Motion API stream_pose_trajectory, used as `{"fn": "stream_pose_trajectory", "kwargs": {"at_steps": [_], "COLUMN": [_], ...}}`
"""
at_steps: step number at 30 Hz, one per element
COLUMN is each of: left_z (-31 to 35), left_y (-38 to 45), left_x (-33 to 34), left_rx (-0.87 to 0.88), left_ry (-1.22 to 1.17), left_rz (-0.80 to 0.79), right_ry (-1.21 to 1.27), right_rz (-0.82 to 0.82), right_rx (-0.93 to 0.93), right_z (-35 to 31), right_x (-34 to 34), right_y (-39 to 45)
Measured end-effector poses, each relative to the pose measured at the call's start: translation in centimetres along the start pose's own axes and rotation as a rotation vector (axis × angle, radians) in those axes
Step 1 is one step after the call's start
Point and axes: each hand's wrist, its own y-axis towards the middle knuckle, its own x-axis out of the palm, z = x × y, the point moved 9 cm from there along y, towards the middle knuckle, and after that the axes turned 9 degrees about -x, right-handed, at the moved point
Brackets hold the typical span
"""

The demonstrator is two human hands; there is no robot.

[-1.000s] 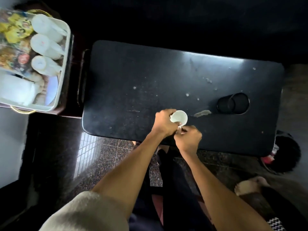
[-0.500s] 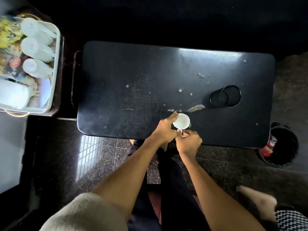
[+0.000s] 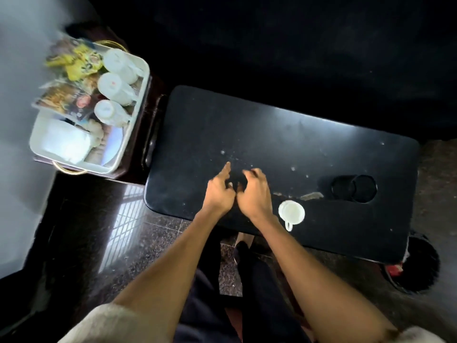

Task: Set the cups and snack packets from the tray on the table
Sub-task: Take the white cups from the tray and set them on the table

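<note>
Tray (image 3: 128,134) sits off the bench's left end, on a separate stand: three white cups (image 3: 112,86) lying in it along its right side, snack packets (image 3: 74,63) piled at its far-left, something white at the near end, can't tell what. Bench (image 3: 284,134) is black, speckled. Both hands over its near-middle, empty: left hand (image 3: 220,191) with forefinger out and the rest loosely bent, right hand (image 3: 254,191) loosely curled, touching or nearly touching each other. One cup (image 3: 291,212) upright near the bench's front edge, just right of the right hand, handle toward the person. Dark round holder (image 3: 353,188) further right. Looks like one cup placed; next move is a reach left to the tray for another cup, needs a clean grip on a cup lying on its side
</note>
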Motion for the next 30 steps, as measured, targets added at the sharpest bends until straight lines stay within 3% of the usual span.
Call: {"fn": "stream_pose_trajectory", "kwargs": {"at_steps": [14,22,30], "left_z": [-4.2,-6.1,-7.5], "left_y": [5.1,8.5,8.4], "left_x": [-27.7,-31.6,-32.0], "left_rx": [-0.128,-0.180,-0.075], "left_ry": [-0.431,-0.378,-0.445], "left_rz": [0.625,0.542,0.493], "right_ry": [-0.122,-0.255,-0.043], "right_rz": [-0.111,-0.170,0.034], "right_rx": [-0.439,-0.379,-0.359], "right_z": [-26.4,-29.6,-28.9], "right_x": [9.6,14.9,13.8], "right_y": [16.8,19.2,17.2]}}
